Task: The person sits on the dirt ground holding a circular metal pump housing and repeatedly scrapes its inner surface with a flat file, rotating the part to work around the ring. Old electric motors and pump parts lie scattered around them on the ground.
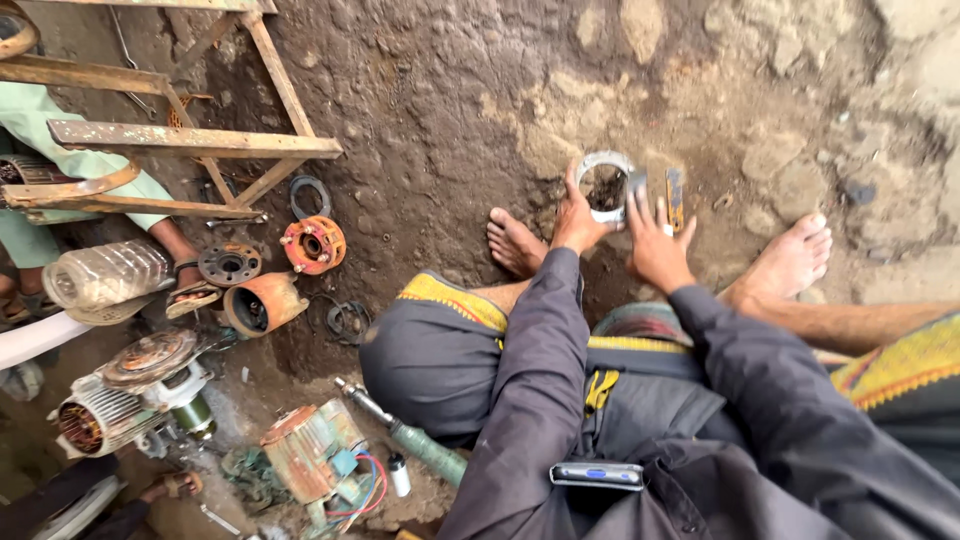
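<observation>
Rusted metal frame (190, 140), far left of the ring and above the parts. Electric motor (130, 395), well left and below the ring. Orange flanged housing (313, 244), left of the ring. Grey metal ring (604, 186), on bare earth between the feet. Left hand (578, 222), fingers closed on the ring's lower rim. Right hand (655, 245), just right of the ring, fingers pinching a flat blade (636, 188) against it.

The bare earth floor (450, 100) is dark and oily. Taking the orange flange (313, 244) as landmark: a black ring gasket (311, 194) lies just above it, an orange housing (263, 306) below it, a grey metal ring (605, 185) far to its right.
</observation>
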{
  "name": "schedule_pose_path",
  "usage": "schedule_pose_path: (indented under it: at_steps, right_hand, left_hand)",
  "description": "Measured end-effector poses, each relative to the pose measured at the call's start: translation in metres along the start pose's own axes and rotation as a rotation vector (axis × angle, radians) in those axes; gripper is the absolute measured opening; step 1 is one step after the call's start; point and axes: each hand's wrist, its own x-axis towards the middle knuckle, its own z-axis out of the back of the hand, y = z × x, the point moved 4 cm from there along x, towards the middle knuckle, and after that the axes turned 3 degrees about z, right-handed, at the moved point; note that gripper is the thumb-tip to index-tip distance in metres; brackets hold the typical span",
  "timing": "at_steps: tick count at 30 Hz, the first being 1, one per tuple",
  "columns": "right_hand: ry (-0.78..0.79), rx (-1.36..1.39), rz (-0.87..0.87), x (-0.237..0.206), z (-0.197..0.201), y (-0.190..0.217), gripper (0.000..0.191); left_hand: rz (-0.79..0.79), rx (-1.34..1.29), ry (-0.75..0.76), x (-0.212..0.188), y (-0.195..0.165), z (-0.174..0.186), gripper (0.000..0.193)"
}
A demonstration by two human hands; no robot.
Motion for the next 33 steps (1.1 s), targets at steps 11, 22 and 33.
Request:
schedule_pose_path:
  at_steps: [11, 22, 33]
  right_hand:
    - [-0.147, -0.054, 0.034, 0.006, 0.001, -0.006, 0.103]
    - [-0.114, 0.037, -0.02, 0.014, 0.012, -0.005, 0.097]
    - [-0.199, 0.101, 0.017, 0.016, 0.038, 0.007, 0.091]
  left_hand:
    - [-0.045, -0.033, -0.038, 0.0, -0.003, 0.001, 0.159]
    - [-0.026, -0.006, -0.03, 0.0, -0.005, 0.002, 0.157]
    - [-0.011, 0.021, -0.013, 0.001, -0.011, 0.005, 0.158]
